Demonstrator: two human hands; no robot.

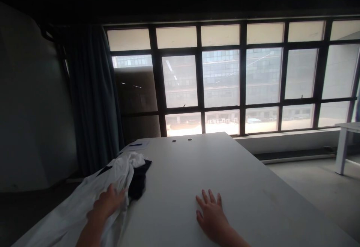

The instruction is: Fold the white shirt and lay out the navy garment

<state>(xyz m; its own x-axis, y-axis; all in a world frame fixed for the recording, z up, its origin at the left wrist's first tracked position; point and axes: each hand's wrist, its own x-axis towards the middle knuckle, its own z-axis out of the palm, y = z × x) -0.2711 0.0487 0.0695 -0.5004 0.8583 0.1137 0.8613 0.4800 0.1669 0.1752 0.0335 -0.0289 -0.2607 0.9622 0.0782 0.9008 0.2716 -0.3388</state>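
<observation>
Your left hand [108,202] is closed on a bunched fold of the white garment [70,213], fingers curled into the fabric. Your right hand [210,215] is open and flat on the white table [225,172], fingers spread, touching nothing else.

The garment lies crumpled over the table's left edge, hanging down toward the floor. A dark garment [137,179] sits just beside your left hand, partly under the white fabric. Further along the table: a sheet of paper [136,145] with a blue pen [134,144] on it, and two small round holes [182,139].

Beyond the table – a dark curtain [94,97], a large window [222,78] and, right, another white table [347,130].
</observation>
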